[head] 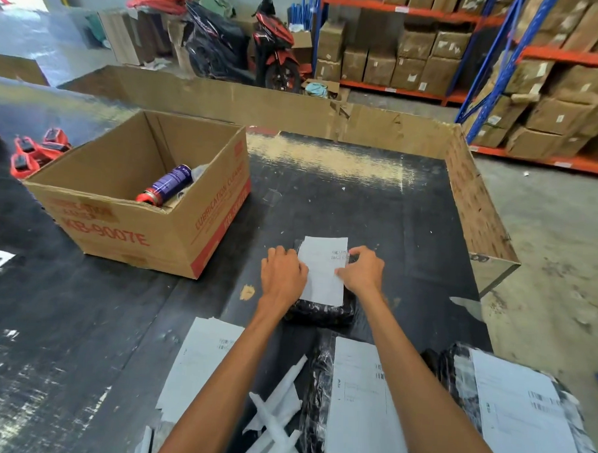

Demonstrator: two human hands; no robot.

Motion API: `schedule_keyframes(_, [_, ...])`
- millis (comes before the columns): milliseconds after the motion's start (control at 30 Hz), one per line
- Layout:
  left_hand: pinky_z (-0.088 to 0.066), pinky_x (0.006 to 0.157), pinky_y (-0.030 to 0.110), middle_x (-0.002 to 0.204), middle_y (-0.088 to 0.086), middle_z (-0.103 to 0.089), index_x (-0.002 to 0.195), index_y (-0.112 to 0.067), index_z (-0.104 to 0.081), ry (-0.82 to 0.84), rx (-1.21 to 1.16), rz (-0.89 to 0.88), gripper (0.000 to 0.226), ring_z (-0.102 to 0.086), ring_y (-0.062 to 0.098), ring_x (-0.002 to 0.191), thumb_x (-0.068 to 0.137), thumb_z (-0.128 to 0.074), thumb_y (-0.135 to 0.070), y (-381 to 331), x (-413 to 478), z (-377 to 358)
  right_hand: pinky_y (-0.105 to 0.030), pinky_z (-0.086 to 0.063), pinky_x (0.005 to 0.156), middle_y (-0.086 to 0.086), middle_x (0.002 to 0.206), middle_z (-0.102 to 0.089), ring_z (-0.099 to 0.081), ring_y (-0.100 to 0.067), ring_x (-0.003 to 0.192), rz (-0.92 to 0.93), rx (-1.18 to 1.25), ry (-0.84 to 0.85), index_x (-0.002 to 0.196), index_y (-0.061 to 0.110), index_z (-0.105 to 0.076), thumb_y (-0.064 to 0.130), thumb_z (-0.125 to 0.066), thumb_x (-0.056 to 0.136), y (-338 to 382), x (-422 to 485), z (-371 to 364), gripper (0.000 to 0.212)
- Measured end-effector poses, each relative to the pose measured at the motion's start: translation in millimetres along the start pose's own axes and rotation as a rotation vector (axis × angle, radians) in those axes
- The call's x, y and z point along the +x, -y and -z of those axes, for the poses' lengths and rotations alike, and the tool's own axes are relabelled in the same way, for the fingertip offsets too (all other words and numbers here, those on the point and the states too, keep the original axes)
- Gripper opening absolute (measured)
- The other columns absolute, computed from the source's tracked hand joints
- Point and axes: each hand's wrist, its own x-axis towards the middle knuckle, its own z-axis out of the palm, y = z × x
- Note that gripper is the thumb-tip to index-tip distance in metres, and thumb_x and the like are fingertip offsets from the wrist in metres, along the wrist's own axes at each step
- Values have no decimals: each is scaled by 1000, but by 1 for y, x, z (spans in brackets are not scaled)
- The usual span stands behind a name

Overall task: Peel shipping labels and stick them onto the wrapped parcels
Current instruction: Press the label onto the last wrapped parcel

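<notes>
Label (323, 272), flat white paper, on crinkled black parcel (321, 313).

The open cardboard box (137, 198) carries the only print that reads. Its near face shows "KB-9007E" in large red letters, below a red line too smeared to make out. The face to the right of that one reads "LUBRICATION CLEANER" in red, running up along the slant, with a second red line beneath it that cannot be read. On the white shipping labels (323, 272) right of and nearer than the box, barcodes and small print are blurred.
</notes>
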Motion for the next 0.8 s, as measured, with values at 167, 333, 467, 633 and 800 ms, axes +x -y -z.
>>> schedule_keyframes(167, [-41,87,38,112,10,-63,109,-10,-60,-13,235,25,36,-54,28,110,97,-45,-40,-3,0,-7,-39,-50,85,-13,129,-53,-57,-34,117,94,-353,-121,131,15,-54,15,-73,84,-3,-5,-7,51])
schedule_keyframes(333, [-41,102,43,140,18,-55,142,-11,-45,-58,98,-72,45,-49,33,131,104,-39,-36,3,13,-18,-43,-30,114,-9,160,-33,-26,-28,149,366,-476,-129,152,19,-38,18,-49,102,-10,0,-20,51])
schedule_keyframes(467, [-18,124,49,171,13,-11,162,-32,-12,160,-136,-130,56,-9,31,158,108,-24,-41,17,20,-46,-48,-14,124,-5,172,0,5,-25,158,357,-478,90,161,23,-15,37,-23,109,-23,6,-41,55])
schedule_keyframes(633, [-21,124,45,168,0,-25,158,-40,-20,212,-486,-106,54,-18,23,156,105,-30,-44,29,23,-57,-52,-9,127,-1,171,11,16,-22,157,336,-356,141,161,27,-13,41,-26,108,-36,13,-47,57])
schedule_keyframes(800, [-18,127,43,165,-3,-33,156,-24,-34,226,-754,-73,51,-19,23,156,107,-45,-25,26,23,-51,-52,-13,125,-5,170,18,19,-31,156,285,-201,191,160,28,-19,39,-32,108,-34,12,-44,55])
